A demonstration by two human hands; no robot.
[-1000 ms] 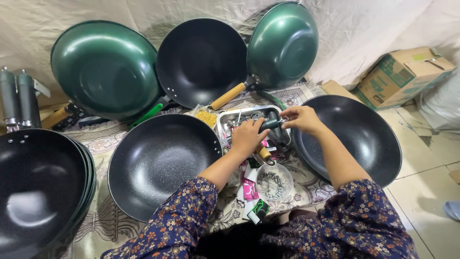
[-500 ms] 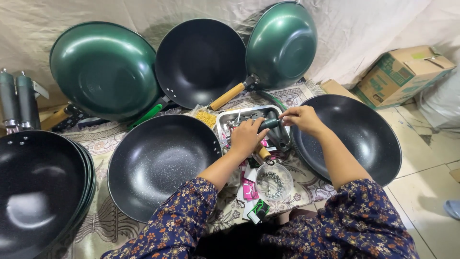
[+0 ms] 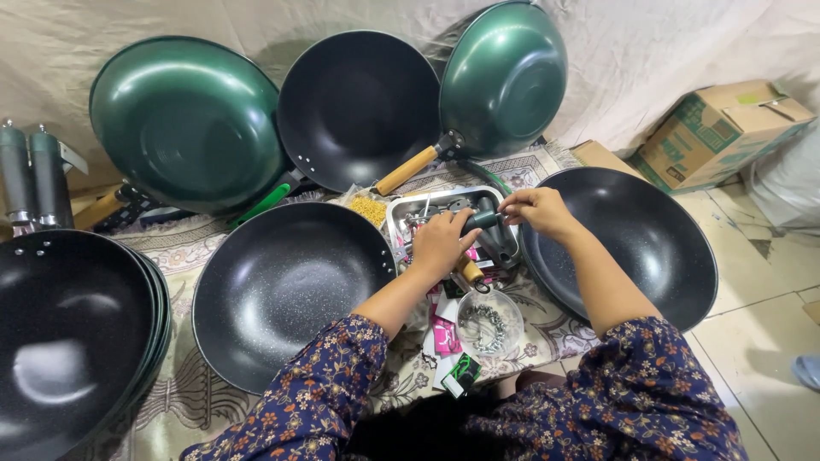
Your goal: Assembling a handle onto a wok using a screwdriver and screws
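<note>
Both hands are holding one dark handle piece (image 3: 484, 219) over a shallow metal tray (image 3: 401, 213). In the head view, the left hand (image 3: 440, 243) is closing its grip around the near end of the piece, and the right hand (image 3: 536, 211) is pinching the far end with the fingertips (image 3: 510, 207), as if it is turning or seating something small there; what exactly is between the fingertips, I cannot tell. The tray is lying on a patterned mat (image 3: 184, 401) between a black wok (image 3: 286, 294) on the left and another black wok (image 3: 636, 243) on the right. Near the person, a clear bowl of small metal parts (image 3: 489, 323) is standing just beside the tray. Green woks (image 3: 184, 124) are leaning against the far wall. I judge that the step in hand is preparing a handle for fitting. The next move is probably calling for a steady hold while the small part is being fixed.
</note>
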